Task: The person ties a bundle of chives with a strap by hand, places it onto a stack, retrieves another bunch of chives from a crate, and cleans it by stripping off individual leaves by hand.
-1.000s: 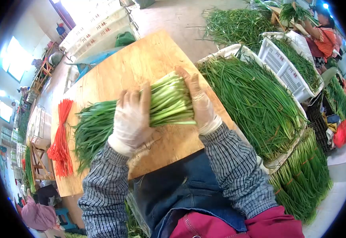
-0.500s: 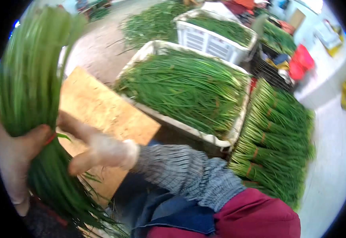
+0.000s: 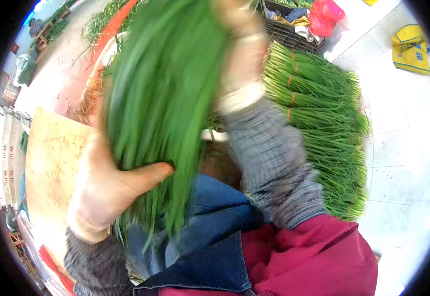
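Observation:
A large bunch of green chives (image 3: 163,98) is held up in front of me, its leaf tips hanging toward my lap. My left hand (image 3: 109,180), thinly gloved, is closed around the lower left part, with the thumb across the front. My right hand (image 3: 242,49) is at the upper right side of the bunch, smeared by motion; its fingers are partly hidden by the leaves and the frame edge. The top of the bunch runs out of view, and I see no band on it here.
Banded chive bunches (image 3: 318,133) lie stacked in a row on the right. A wooden board (image 3: 52,163) is at the left. Behind stand a dark crate (image 3: 289,32) with a red bag (image 3: 326,17); a yellow bag (image 3: 411,49) lies on the tiled floor.
The view has turned, and the bunch has come from the far left to the middle. My right hand, open beside the bunch before, is now against its upper part.

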### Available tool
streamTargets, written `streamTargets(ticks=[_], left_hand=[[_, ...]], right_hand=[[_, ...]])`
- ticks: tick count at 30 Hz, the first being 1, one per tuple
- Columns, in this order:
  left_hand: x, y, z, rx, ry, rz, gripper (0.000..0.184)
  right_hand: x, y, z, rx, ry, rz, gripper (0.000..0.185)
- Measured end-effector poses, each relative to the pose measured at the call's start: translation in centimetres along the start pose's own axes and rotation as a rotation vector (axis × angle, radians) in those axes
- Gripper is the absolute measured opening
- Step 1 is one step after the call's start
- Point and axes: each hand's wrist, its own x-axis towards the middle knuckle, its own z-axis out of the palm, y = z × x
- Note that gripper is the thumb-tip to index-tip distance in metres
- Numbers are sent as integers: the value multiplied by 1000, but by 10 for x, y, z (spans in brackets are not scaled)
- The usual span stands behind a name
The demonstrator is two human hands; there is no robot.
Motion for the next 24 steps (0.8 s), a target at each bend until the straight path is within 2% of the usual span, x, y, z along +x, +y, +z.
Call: streamTargets(ticks=[3,4,5,6,8,11,12,13,14,15,17,18,19,20,21,23,24], left_hand=[[-2,-55,32,-13,-261,-139,71],[-2,-80,42,58,-274,-128,67],[-2,-111,46,128,-292,-113,63],[0,-131,47,161,-292,-141,59],[2,-149,54,165,-287,-225,50],[9,-141,73,-195,0,-77,44],[13,-119,75,-162,81,43,43],[22,-97,76,-142,158,177,42],[31,-88,75,-107,166,241,46],[40,-75,77,-72,130,306,61],[47,-35,93,-158,-73,308,83],[53,-38,105,-213,-224,321,102],[52,-36,118,-250,-374,385,102],[46,-39,134,-266,-517,254,100],[38,-45,144,-283,-652,113,99],[27,-44,159,-322,-656,14,92],[24,-44,158,-91,-625,47,87]], right_hand=[[14,-73,-37,-58,113,35,39],[12,-88,-65,-10,-22,20,29],[18,-108,-103,-421,293,-169,41],[18,-127,-112,-357,355,-134,41],[14,-164,-147,-329,406,-208,38],[-17,-188,-167,-503,548,-233,35],[-31,-188,-167,-583,616,-245,35],[-43,-186,-163,-491,697,-181,36],[-53,-184,-166,-631,840,-184,37],[-65,-178,-175,-568,827,-157,40],[-85,-166,-185,-398,870,-48,43],[-93,-157,-194,-248,834,12,41],[-102,-150,-197,-217,882,49,39],[-107,-142,-201,-85,913,43,37],[-112,-132,-203,-93,1008,24,37],[-129,-112,-231,37,918,-3,39],[-135,-107,-231,82,905,3,41]])
